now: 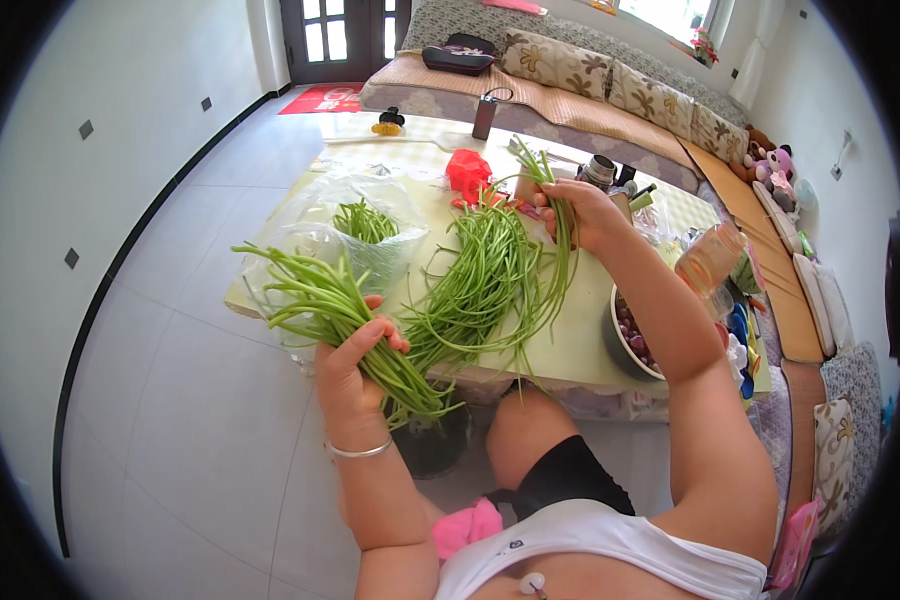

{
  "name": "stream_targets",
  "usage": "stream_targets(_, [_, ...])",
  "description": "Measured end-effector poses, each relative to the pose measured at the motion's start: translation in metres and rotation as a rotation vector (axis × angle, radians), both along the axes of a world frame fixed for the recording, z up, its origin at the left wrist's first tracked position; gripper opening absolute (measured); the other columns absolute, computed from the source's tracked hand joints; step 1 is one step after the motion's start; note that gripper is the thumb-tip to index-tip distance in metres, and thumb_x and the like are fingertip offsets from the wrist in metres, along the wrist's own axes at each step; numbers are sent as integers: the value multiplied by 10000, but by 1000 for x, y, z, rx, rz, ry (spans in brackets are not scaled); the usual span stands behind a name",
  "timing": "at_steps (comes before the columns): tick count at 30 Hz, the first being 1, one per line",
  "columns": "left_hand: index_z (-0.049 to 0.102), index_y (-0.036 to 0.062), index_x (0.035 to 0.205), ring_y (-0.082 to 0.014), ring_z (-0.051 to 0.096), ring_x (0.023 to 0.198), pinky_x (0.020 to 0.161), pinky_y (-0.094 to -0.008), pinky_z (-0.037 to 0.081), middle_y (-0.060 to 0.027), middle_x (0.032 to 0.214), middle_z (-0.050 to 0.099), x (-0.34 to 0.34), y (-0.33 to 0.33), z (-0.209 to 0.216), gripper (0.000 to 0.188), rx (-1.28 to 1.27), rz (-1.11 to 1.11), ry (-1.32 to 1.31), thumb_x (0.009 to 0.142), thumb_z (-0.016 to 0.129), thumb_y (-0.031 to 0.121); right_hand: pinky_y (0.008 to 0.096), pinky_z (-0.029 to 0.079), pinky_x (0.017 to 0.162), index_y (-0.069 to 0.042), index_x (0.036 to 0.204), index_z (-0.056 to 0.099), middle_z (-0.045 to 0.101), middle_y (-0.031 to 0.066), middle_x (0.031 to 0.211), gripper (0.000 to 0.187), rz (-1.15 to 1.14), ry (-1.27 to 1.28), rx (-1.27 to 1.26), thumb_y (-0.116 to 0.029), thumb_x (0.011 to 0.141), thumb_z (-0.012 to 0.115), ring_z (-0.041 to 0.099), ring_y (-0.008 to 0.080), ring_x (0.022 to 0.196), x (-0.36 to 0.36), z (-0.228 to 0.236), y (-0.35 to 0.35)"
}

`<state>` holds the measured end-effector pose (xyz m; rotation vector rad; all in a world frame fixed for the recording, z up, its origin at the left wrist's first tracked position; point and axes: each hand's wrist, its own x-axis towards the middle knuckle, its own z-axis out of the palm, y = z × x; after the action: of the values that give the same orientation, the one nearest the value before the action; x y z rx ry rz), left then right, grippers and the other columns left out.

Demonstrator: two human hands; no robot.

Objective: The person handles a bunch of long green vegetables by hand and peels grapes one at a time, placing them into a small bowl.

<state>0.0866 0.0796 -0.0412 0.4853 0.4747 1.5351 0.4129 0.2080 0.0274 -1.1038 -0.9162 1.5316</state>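
My left hand (355, 365) is closed round a thick bunch of long green vegetable stems (320, 290), held in front of the table's near left edge. Raised over the table, my right hand (577, 215) pinches a few thin stems (558, 275) that hang down from it. Between the hands lies a loose pile of the same green stems (480, 285) on the table. Behind my left hand, a clear plastic bag (395, 260) stands open with cut stems (365, 222) inside.
A bowl of dark red grapes (630, 335) sits near my right forearm, with an orange-tinted jar (708, 258) beyond it. Red plastic (467, 175) and a steel flask (598, 172) stand farther back. A dark bin (435, 440) is below the table's edge. Sofas line the far and right sides.
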Motion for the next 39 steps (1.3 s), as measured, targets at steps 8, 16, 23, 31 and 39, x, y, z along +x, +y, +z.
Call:
stream_targets(8, [593,-39,1076,-268,669,783,682,-410,570,-189,955,673,25,16,-33,266,-125,-195,-222,818,643,1,210,401,501,-9,953,547,566,24,749,128,259,-172,340,-123,919,594,517,80,607,-84,2,-71])
stream_targets(16, [584,-73,1082,-292,668,856,747,-411,576,-187,996,661,32,30,-50,272,-127,-153,-436,828,634,13,252,452,672,5,1027,551,567,6,801,163,475,-559,338,-82,912,626,522,71,738,-105,-37,-114])
stream_targets(23, [560,-39,1142,-265,654,878,788,-377,565,-147,989,649,42,27,-50,356,-49,-49,-346,793,614,-84,247,442,671,12,1032,566,570,7,802,211,526,-530,278,-115,891,659,505,64,737,-109,-39,-111])
stream_targets(31, [555,-22,1162,-254,639,975,871,-359,537,-133,1077,635,54,14,-29,413,-3,-116,-259,766,622,-118,257,434,642,-11,1074,536,568,19,833,203,311,-656,529,-135,933,613,510,105,730,-118,-57,-98])
stream_targets(39, [537,-9,1209,-258,613,1057,944,-367,503,-157,1146,626,55,18,-40,420,64,-142,-284,811,661,-63,409,466,864,46,1172,472,567,232,1051,386,266,-931,764,-221,926,602,552,409,1003,-132,-54,-111])
